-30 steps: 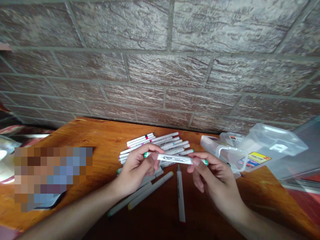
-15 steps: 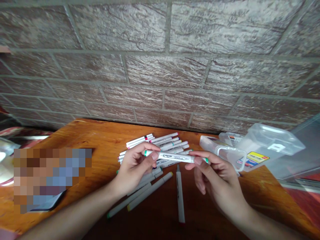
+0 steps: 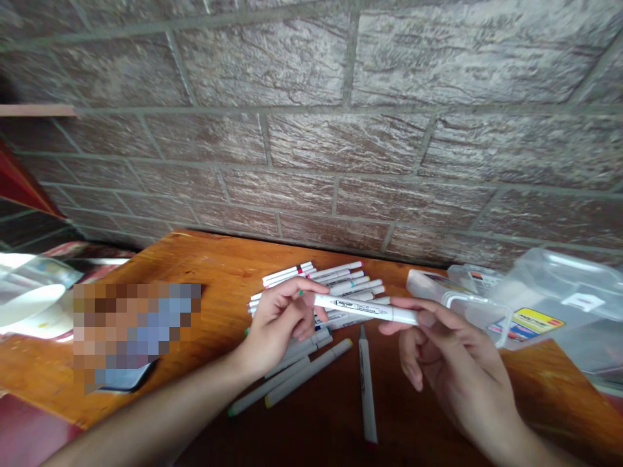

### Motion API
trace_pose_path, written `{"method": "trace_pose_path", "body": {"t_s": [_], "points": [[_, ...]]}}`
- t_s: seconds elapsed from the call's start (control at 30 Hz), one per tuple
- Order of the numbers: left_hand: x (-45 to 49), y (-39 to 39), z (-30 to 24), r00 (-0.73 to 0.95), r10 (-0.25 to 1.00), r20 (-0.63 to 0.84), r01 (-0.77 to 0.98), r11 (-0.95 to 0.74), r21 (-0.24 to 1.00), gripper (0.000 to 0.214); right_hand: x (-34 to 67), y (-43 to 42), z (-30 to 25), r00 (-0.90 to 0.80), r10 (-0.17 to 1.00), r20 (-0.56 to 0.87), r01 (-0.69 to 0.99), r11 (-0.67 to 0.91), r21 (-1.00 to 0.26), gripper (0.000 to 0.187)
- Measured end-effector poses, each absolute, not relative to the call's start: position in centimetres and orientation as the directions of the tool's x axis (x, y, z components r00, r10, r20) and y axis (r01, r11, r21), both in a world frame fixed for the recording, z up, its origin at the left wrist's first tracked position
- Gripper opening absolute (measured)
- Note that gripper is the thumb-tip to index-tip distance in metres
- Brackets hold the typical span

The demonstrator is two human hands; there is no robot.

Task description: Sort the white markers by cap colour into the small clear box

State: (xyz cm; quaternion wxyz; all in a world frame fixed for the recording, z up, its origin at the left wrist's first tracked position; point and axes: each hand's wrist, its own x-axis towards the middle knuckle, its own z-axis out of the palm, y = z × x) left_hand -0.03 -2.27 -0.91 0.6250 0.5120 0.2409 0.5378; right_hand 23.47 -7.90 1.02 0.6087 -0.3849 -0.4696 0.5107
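A white twin-tip marker point(image 3: 360, 307) with black print is held level between my two hands, above the table. My left hand point(image 3: 277, 324) pinches its left end between thumb and fingers, where a bit of green shows. On the right end, my right hand point(image 3: 462, 353) grips with thumb and index finger; its other fingers curl below, and that tip is covered. Beneath and behind lie several white markers point(image 3: 311, 373) with coloured ends, in a loose pile. One uncapped marker point(image 3: 368, 389) with a grey tip and red end lies apart, in front.
Clear plastic boxes point(image 3: 569, 279) with a yellow and blue label stand at the right. A phone point(image 3: 124, 378) lies at the left, partly covered by a pixelated patch. Beyond it is a white bowl point(image 3: 36, 311). A brick wall point(image 3: 302, 136) rises behind the wooden table point(image 3: 214, 256).
The view has shifted, so everything sits farther right. My right fingers have slid over the marker's right end, covering the green tip that showed before. Both hands keep hold.
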Motion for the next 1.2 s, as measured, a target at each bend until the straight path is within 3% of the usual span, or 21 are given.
{"method": "trace_pose_path", "body": {"t_s": [0.2,0.33,0.6,0.93,1.2], "points": [[0.1,-2.5,-0.9,0.295,0.933,0.206,-0.296,-0.116,0.948,0.026,23.6,-7.9,0.5,0.033,0.968,0.248,-0.027,0.249,-0.968,0.024],[0.1,-2.6,-0.7,0.279,0.927,0.251,-0.186,-0.204,0.961,0.029,23.4,-7.6,0.9,0.029,0.971,0.238,0.034,0.237,-0.971,0.023],[0.2,-2.6,-0.6,0.314,0.931,0.189,-0.321,-0.083,0.943,0.028,23.5,-7.4,0.7,0.033,0.985,0.171,-0.111,0.174,-0.978,0.021],[0.1,-2.5,-0.8,0.317,0.899,0.301,-0.448,-0.138,0.883,0.018,23.6,-7.3,1.0,0.039,0.994,0.101,-0.272,0.108,-0.956,0.023],[0.0,-2.4,-0.7,0.298,0.917,0.265,-0.488,-0.093,0.868,0.024,23.3,-7.4,1.6,0.030,0.997,0.075,-0.336,0.081,-0.938,0.024]]}}
